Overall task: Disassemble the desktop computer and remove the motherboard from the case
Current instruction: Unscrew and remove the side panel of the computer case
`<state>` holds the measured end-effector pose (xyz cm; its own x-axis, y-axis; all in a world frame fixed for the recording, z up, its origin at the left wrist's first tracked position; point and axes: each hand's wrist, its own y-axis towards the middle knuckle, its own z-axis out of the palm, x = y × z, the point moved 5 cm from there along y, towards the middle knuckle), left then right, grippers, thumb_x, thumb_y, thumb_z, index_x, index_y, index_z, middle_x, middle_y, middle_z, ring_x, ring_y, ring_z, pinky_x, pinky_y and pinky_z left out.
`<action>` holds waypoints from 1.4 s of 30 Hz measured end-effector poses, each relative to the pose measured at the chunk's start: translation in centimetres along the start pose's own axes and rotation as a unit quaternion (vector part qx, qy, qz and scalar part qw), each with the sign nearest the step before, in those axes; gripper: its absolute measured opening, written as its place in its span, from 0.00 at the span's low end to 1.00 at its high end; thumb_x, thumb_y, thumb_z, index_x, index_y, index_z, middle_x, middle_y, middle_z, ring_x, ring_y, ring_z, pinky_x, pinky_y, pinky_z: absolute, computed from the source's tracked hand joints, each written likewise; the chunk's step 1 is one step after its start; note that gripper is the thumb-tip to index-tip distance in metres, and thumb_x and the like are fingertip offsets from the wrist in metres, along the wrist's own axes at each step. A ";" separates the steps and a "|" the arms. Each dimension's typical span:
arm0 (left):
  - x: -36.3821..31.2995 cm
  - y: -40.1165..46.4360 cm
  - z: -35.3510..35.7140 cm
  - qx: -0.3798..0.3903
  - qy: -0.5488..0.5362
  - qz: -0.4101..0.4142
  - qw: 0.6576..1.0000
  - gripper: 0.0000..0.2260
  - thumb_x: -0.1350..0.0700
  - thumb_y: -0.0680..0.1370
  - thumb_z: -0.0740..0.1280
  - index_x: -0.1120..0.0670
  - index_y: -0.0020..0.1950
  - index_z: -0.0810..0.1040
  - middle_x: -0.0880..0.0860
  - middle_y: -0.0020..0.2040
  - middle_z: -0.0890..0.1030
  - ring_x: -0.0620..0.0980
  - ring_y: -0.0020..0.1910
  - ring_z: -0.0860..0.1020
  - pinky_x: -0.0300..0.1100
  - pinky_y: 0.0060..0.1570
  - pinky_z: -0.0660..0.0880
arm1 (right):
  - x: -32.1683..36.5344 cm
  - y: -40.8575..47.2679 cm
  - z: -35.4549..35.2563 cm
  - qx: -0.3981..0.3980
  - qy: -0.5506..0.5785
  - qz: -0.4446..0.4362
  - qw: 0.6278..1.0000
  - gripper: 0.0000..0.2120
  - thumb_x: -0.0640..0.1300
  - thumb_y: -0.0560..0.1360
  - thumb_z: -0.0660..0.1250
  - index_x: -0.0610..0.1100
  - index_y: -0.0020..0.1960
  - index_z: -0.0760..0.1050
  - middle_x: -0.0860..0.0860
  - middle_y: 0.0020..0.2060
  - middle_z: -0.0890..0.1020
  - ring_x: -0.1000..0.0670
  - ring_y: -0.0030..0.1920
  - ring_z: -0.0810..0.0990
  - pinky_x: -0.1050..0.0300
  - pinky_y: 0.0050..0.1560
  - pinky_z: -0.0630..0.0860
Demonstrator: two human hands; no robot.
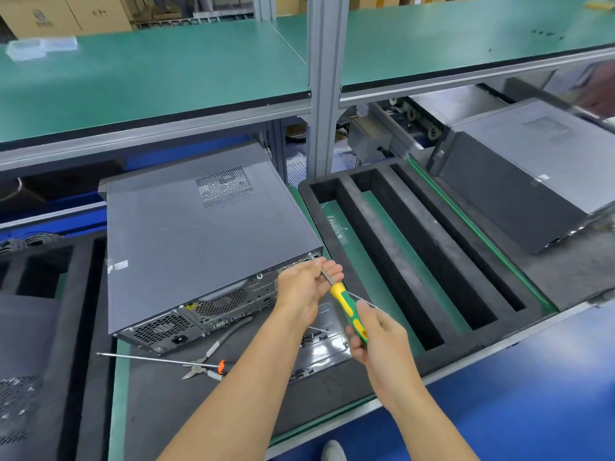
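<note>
Lying closed on the counter (186,394), the grey metal computer case (199,234) is only started: the yellow-green screwdriver (347,309) is gripped by right fingers (357,341), its shaft pinched by left fingers (329,272).

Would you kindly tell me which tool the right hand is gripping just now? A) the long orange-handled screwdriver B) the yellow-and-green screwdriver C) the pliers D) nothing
B: the right hand grips the yellow-and-green screwdriver by its handle, while the left hand steadies its shaft at the computer case rear corner.
</note>
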<state>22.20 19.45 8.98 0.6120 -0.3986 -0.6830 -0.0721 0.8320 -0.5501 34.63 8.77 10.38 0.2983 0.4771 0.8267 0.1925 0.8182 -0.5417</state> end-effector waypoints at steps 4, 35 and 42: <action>0.0 -0.1 -0.3 0.008 0.012 -0.003 1.000 0.04 0.67 0.78 0.67 0.67 0.45 0.78 0.61 0.37 0.82 0.56 0.35 0.83 0.45 0.35 0.81 | 1.4 -0.4 -0.3 -0.066 -0.178 -0.179 0.965 0.02 0.52 0.76 0.69 0.59 0.47 0.77 0.57 0.43 0.79 0.58 0.40 0.78 0.59 0.42 0.74; 0.3 0.0 0.0 0.014 -0.019 -0.008 1.000 0.04 0.68 0.81 0.61 0.68 0.49 0.75 0.62 0.40 0.83 0.56 0.36 0.84 0.44 0.34 0.81 | -0.5 -0.4 0.3 0.035 0.158 0.102 0.981 0.22 0.60 0.80 0.60 0.42 0.57 0.78 0.41 0.39 0.82 0.52 0.28 0.72 0.61 0.29 0.72; 0.7 -0.1 -0.2 0.022 -0.013 0.000 1.000 0.08 0.62 0.79 0.68 0.68 0.50 0.78 0.60 0.39 0.84 0.55 0.38 0.84 0.43 0.38 0.81 | 1.3 -0.5 -0.7 -0.053 -0.087 -0.129 0.986 0.04 0.47 0.77 0.69 0.56 0.48 0.79 0.57 0.39 0.81 0.56 0.35 0.78 0.58 0.41 0.78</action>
<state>22.47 18.99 8.49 0.6318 -0.3898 -0.6700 -0.0366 0.8484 -0.5281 35.57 8.70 11.60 0.0643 0.3128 0.9476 0.3409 0.8856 -0.3154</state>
